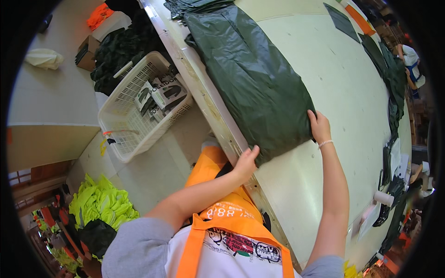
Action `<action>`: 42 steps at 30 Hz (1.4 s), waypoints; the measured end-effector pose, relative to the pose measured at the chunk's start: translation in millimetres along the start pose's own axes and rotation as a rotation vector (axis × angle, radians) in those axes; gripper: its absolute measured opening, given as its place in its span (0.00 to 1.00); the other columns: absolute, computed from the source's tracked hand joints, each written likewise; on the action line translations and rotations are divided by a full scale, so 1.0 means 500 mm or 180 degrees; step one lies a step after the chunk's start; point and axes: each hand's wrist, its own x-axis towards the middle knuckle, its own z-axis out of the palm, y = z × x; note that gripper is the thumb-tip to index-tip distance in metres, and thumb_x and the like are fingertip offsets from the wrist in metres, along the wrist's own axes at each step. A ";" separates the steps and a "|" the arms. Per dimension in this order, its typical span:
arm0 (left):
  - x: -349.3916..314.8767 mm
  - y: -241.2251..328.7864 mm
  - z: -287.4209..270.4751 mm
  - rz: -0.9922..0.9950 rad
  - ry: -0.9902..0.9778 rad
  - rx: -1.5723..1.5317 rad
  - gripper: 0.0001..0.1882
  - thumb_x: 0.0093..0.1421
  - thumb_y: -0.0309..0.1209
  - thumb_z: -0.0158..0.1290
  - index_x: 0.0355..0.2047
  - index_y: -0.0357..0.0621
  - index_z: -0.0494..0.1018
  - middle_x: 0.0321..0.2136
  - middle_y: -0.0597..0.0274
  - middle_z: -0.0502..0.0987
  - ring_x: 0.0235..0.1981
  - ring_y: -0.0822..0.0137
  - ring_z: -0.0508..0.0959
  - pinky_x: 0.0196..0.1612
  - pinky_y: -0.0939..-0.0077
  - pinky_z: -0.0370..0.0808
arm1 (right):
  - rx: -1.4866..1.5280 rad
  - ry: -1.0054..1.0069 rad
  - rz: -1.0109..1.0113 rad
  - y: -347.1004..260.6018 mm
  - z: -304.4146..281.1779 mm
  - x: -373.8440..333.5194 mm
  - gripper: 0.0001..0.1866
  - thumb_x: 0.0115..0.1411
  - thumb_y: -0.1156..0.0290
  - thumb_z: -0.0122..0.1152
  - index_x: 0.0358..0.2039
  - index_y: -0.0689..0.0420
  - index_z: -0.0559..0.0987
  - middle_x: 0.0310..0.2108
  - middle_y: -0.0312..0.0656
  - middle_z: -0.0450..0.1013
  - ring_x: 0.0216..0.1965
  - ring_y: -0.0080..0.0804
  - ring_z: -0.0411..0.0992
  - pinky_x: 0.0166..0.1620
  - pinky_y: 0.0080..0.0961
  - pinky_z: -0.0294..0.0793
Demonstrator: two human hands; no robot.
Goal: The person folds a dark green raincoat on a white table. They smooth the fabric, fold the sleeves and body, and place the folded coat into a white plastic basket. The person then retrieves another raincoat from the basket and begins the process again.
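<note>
A long folded piece of shiny dark green fabric [259, 83], like thin rainwear, lies along the left side of a pale table [352, 116]. My left hand [246, 164] pinches its near left corner by the table's edge, thumb on top and the other fingers mostly hidden. At the near right corner, my right hand [320, 127] grips the side edge, its fingers curled partly out of sight. The near end between my hands looks slightly bunched. More dark folded fabric [197, 5] lies at the far end, partly under the long piece.
Left of the table, a white plastic basket [109, 118] holds several printed packages. Black fabric [118, 55] is heaped behind it, next to a cardboard box [87, 52]. Bright yellow garments [104, 201] lie at lower left. Dark fabric [394, 88] lines the table's right side, where another person [411, 65] stands.
</note>
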 end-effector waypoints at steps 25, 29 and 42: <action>0.457 0.796 -0.178 0.1506 0.1044 0.2079 0.23 0.53 0.44 0.60 0.38 0.34 0.76 0.38 0.54 0.76 0.40 0.66 0.75 0.45 0.75 0.70 | 0.1918 -0.1582 0.0630 -0.282 0.212 0.636 0.19 0.63 0.63 0.52 0.46 0.67 0.73 0.40 0.40 0.75 0.40 0.25 0.71 0.45 0.23 0.69; 0.375 0.840 -0.180 0.1400 0.0683 0.0981 0.18 0.56 0.32 0.59 0.44 0.35 0.72 0.38 0.63 0.78 0.38 0.72 0.75 0.44 0.78 0.70 | 0.2669 -0.2088 0.0673 -0.395 0.149 0.640 0.23 0.54 0.68 0.64 0.48 0.64 0.72 0.37 0.39 0.75 0.36 0.22 0.71 0.41 0.25 0.73; 0.466 0.942 -0.162 0.2965 0.1537 0.3467 0.28 0.51 0.34 0.61 0.52 0.38 0.68 0.46 0.53 0.74 0.53 0.59 0.69 0.54 0.64 0.64 | 0.0139 -0.0019 -0.1113 -0.513 0.222 0.545 0.13 0.48 0.71 0.66 0.35 0.59 0.75 0.34 0.44 0.70 0.37 0.43 0.69 0.40 0.33 0.69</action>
